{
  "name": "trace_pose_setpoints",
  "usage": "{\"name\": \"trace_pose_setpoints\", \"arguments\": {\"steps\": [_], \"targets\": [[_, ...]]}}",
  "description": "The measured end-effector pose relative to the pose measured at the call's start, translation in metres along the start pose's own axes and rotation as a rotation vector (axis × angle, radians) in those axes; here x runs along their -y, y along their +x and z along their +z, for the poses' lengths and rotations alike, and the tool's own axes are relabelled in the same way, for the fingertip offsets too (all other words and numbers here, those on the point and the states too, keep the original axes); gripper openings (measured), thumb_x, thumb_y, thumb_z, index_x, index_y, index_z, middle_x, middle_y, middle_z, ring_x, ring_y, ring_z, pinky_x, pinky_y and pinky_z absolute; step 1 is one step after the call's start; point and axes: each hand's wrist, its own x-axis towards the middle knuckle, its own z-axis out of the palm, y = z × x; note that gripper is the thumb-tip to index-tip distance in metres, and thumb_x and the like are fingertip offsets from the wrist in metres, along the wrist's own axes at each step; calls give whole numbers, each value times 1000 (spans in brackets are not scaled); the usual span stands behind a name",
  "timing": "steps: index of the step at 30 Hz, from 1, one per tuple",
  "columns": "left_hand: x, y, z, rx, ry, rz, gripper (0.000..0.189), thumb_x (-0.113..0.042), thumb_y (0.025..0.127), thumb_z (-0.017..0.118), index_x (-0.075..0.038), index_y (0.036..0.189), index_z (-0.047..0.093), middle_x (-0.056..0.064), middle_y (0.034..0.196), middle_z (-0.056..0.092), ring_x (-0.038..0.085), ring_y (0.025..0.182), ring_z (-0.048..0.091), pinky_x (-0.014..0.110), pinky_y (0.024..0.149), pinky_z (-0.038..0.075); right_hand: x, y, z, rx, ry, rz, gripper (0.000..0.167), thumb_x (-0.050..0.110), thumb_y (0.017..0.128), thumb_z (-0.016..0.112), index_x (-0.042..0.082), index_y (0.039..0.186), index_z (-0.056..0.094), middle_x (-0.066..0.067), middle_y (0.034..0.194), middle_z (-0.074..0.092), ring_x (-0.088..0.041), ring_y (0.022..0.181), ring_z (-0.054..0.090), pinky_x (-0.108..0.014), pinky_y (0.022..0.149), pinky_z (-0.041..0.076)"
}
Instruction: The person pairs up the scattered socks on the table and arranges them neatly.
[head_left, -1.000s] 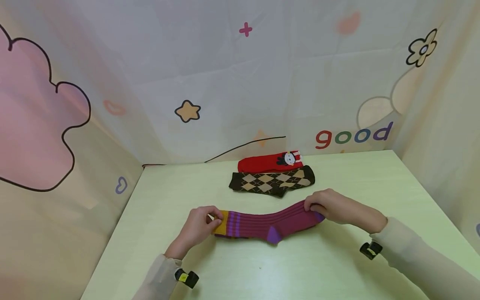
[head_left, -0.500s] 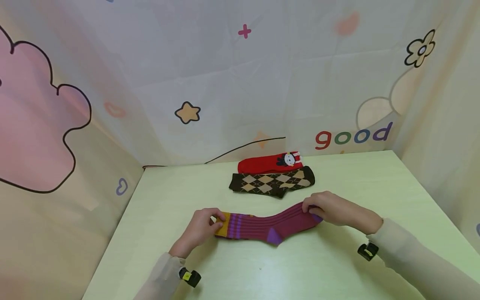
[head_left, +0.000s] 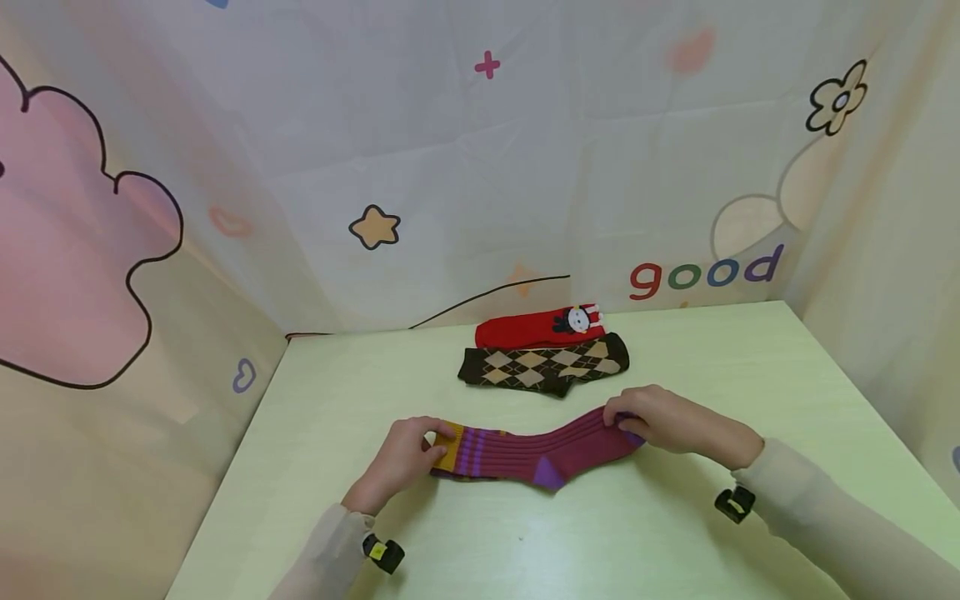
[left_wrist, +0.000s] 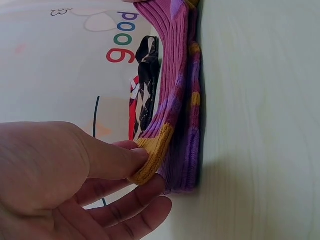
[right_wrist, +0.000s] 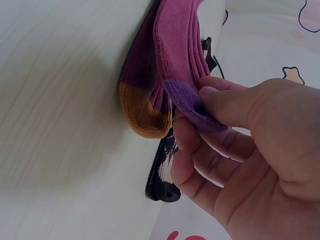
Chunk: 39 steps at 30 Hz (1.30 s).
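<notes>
A magenta ribbed sock (head_left: 517,454) with a yellow cuff and purple heel and toe stretches between both hands. My left hand (head_left: 408,454) pinches its yellow cuff (left_wrist: 156,152) between thumb and forefinger. At the other end, my right hand (head_left: 660,418) pinches the purple toe (right_wrist: 187,102) the same way. Beneath lies a second sock, mostly covered in the head view; the wrist views show its purple cuff (left_wrist: 186,160) and yellow toe (right_wrist: 145,112). In both wrist views the held ends are lifted a little off the lower sock.
Behind the hands, a dark argyle sock (head_left: 543,367) lies on the pale table (head_left: 525,550). Against it, farther back, is a red sock (head_left: 517,330) with a white cartoon face. A printed curtain (head_left: 450,150) encloses the table's back and sides.
My left hand has shifted slightly right with the yellow cuff, and my right hand slightly left with the toe. More of the lower sock shows at the upper edge near the cuff.
</notes>
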Motion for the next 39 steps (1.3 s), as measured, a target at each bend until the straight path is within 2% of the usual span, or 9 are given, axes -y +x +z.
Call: {"name": "trace_pose_setpoints", "arguments": {"steps": [9,15,21,31,39], "targets": [[3,0,5,16,62,-28,22,-2,92,74,-8,114,77,9,124,70,13,74,53,27,68,48,-3,0,3,-5,-11,7,21,-4,94,69,12,107,71,2,102,69,-12,89,62,-35,79,56],[4,-2,7,18,70,-11,24,0,91,75,-5,114,76,11,123,70,15,78,54,32,74,50,-7,0,7,-19,-26,14,24,-4,93,70,10,113,70,0,104,70,-13,91,64,-35,80,57],[4,-1,9,16,72,2,25,2,90,76,-3,114,75,12,123,70,20,89,59,37,79,53,-11,-2,11,-48,-35,-4,27,-4,92,71,9,115,70,0,103,70,-15,92,65,-37,80,56],[4,-1,12,-2,90,26,25,1,90,76,-2,114,75,13,124,67,30,112,63,47,92,55,-16,-3,16,-49,-24,46,28,-3,91,73,7,117,72,0,103,68,-14,92,63,-34,80,57],[4,-1,12,5,85,28,23,1,91,75,-1,114,75,14,123,66,32,114,62,48,94,54,-18,-4,20,-34,-21,50,28,-2,91,73,6,117,72,-2,104,67,-14,92,63,-34,80,56]]}}
